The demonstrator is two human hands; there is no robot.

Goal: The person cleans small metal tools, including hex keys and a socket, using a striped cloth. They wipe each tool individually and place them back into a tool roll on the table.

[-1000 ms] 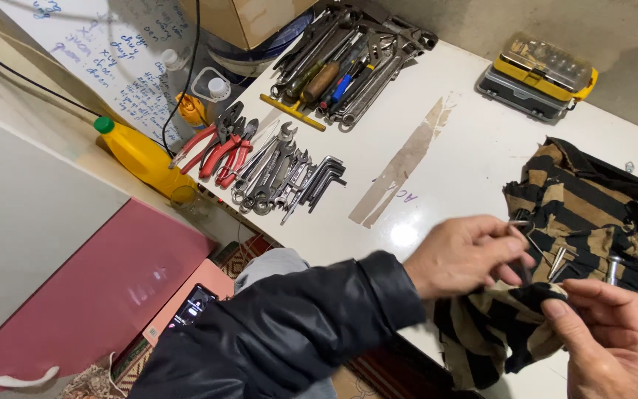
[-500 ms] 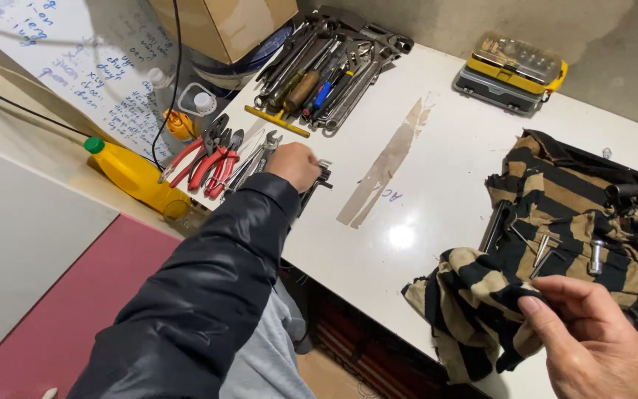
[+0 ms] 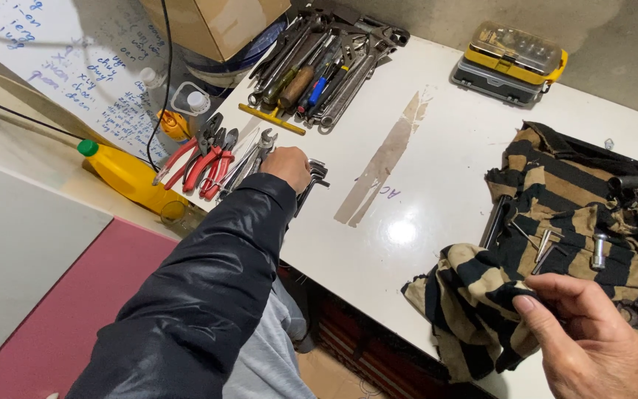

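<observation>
- On the far left part of the white table (image 3: 444, 140), the left hand (image 3: 287, 164) rests on a small heap of metal tools: combination wrenches (image 3: 254, 157) on its left side and dark hex keys (image 3: 313, 177) sticking out at its right.
- Those wrenches are bare steel, thin and long; their long axes run from near-left to far-right, with an open-end head showing just beyond the knuckles.
- Hex keys are dark, L-bent rods lying close together, their short ends pointing right and away from the hand.
- Left fingers are curled down over the heap with the back of the hand upward; whether they pinch one tool cannot be told, since the hand covers its own tips.
- At the near right, the right hand (image 3: 585, 347) lies on the near edge of a striped black-and-tan cloth (image 3: 555, 185), fingers (image 3: 548, 292) bent loosely together, thumb pressing the bunched fabric.
- Small steel sockets and bits (image 3: 598, 250) lie on the cloth just beyond that hand, apart from it.
- Red-handled pliers (image 3: 204, 164) lie just left of the wrenches, near a yellow bottle (image 3: 123, 174) off the table's left edge.
- Farther off sits a row of larger wrenches and screwdrivers (image 3: 326, 59), and at the far right a yellow tool case (image 3: 511, 63).
</observation>
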